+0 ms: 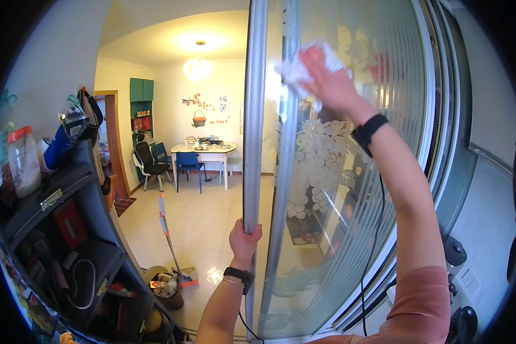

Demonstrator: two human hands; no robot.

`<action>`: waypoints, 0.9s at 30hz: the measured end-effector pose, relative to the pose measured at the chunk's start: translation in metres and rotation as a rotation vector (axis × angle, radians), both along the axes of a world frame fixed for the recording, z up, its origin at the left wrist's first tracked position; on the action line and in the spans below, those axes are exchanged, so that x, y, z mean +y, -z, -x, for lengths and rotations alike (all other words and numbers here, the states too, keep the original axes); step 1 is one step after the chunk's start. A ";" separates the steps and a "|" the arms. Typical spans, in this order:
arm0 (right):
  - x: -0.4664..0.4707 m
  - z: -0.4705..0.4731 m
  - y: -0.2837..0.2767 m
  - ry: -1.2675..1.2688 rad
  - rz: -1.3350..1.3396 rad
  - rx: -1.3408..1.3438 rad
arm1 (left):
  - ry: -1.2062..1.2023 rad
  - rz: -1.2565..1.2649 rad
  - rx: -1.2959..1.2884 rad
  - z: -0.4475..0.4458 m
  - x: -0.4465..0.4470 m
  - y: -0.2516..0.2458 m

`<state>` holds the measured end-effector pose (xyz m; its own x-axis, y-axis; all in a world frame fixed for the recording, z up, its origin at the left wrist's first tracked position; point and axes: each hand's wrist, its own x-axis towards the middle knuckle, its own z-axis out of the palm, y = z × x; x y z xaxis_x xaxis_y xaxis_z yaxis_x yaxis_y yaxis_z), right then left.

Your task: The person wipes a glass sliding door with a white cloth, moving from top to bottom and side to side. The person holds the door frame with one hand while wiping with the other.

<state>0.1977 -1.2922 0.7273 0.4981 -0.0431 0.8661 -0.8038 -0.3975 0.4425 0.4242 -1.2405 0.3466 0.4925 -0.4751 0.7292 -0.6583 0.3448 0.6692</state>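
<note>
My right hand (327, 81) is raised and presses a crumpled white cloth (294, 73) against the upper part of a sliding glass door panel (370, 142). The glass carries frosted stripes and a frosted grape pattern (318, 159). Lower down, my left hand (244, 243) grips the silver metal edge frame (254, 129) of the door, thumb wrapped round its front. Both wrists wear dark bands. A second metal upright (287, 142) shows through the glass. The cloth partly hides the glass behind it.
A dark shelf unit (81, 172) holding jars and bags stands close on the left. Beyond the doorway are a full waste bin (172, 296), a broom with a dustpan (167, 232), chairs and a dining table (204, 148). A black cable (376, 241) hangs at the right.
</note>
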 end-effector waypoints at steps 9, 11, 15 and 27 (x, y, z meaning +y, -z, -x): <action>-0.014 -0.016 0.020 0.036 0.271 -0.082 | -0.005 0.082 -0.027 -0.002 -0.003 0.002; -0.005 -0.012 0.043 -0.131 0.084 -0.061 | 0.006 0.066 -0.014 -0.003 -0.004 0.003; -0.002 -0.004 0.000 -0.088 0.053 -0.120 | -0.007 0.038 -0.033 -0.005 -0.007 0.005; -0.001 0.001 0.103 0.068 0.100 0.161 | 0.080 0.022 0.039 -0.009 -0.006 0.006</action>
